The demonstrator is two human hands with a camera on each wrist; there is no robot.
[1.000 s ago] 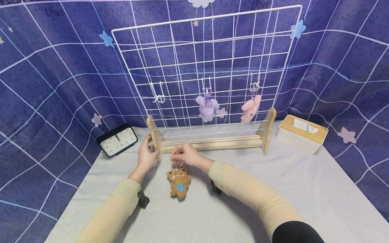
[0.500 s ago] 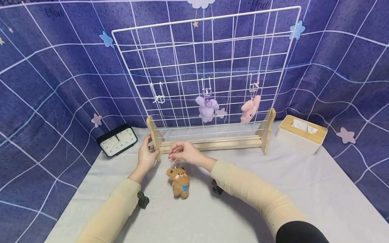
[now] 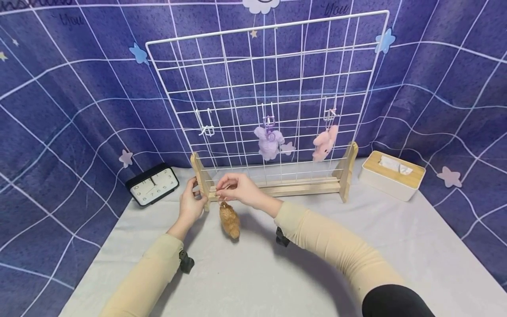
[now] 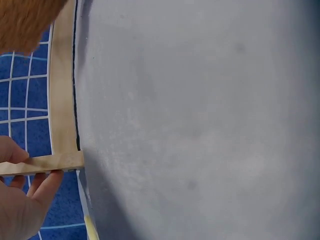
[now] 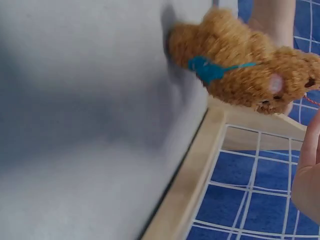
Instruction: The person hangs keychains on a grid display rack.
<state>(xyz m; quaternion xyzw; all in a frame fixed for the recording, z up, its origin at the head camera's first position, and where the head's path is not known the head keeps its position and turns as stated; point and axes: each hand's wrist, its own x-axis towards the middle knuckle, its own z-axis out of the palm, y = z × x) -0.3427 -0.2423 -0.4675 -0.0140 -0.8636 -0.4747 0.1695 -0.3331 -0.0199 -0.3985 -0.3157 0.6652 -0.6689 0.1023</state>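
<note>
My right hand pinches the cord of a brown bear plush keychain, which hangs below the fingers in front of the rack's base bar. In the right wrist view the fuzzy bear wears a small blue bag on a strap, and a red cord shows by its head. My left hand grips the wooden end support at the rack's left; in the left wrist view, thumb and fingers lie on opposite sides of this wood. The white wire grid rises from the base.
A white hook hangs at the grid's left. A purple plush hangs in the middle and a pink plush at the right. A clock stands left of the rack, a tissue box right of it.
The right hand has moved slightly up and left toward the rack, carrying the bear with it. The bear has turned from facing front to side-on. The left hand has stayed put.
</note>
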